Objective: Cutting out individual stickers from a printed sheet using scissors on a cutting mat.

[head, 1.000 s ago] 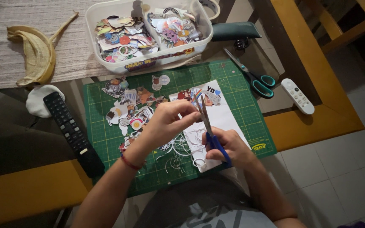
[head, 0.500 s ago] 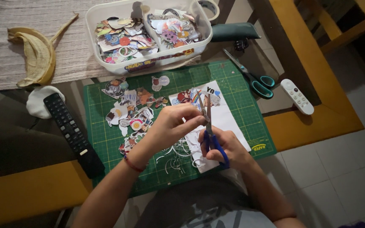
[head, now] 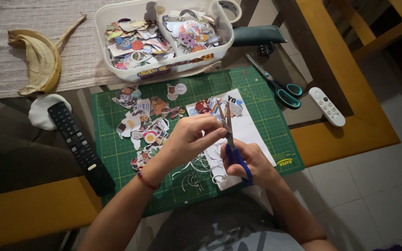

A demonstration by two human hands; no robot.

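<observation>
Scissor blades tilted more upright; right hand (head: 252,160) grips blue-handled scissors (head: 231,142), left hand (head: 194,137) pinches small paper cutout (head: 220,122) above green cutting mat (head: 257,93).

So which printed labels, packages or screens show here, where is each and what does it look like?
Tub label: on the clear tub's front wall, a dark strip with coloured print.
Mat logo: green mat's right near corner, a small yellow oval.
Sticker sheet: on the mat under the hands, white with coloured pictures.
No screens.

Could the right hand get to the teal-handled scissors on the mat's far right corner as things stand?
Probably not at once: the right hand grips blue-handled scissors. The path across the green mat to the teal-handled scissors looks free.
</observation>
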